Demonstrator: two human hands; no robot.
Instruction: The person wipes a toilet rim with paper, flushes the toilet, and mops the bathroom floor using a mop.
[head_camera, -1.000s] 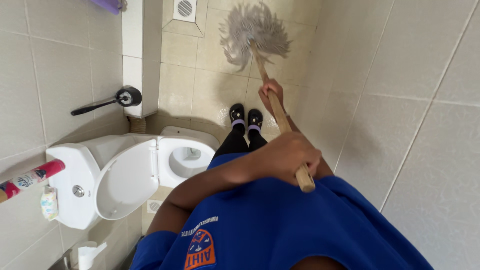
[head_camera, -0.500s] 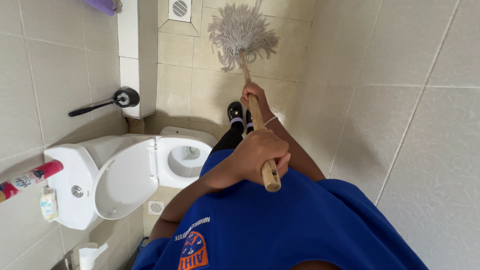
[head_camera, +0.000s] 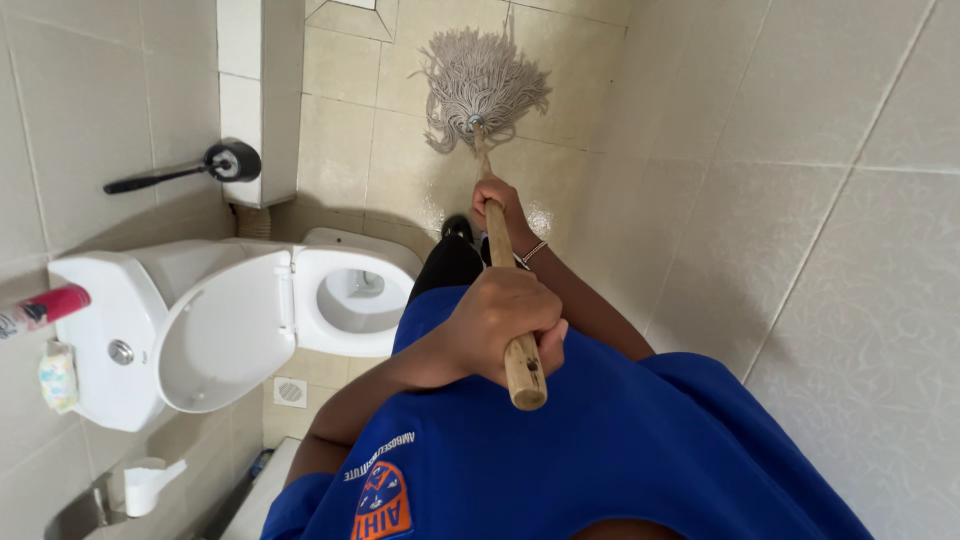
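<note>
Drawn back toward the feet since the earlier frame: mop head (head_camera: 482, 84), strands splayed flat on the wet floor tiles (head_camera: 350, 150) ahead. Left hand (head_camera: 497, 325) wrapped tight around the top of the wooden mop handle (head_camera: 500, 250); right hand (head_camera: 497, 197) clenched lower down the shaft. Best worked with long even strokes, strands kept pressed flat, clear of the open toilet (head_camera: 340, 300) at left.
</note>
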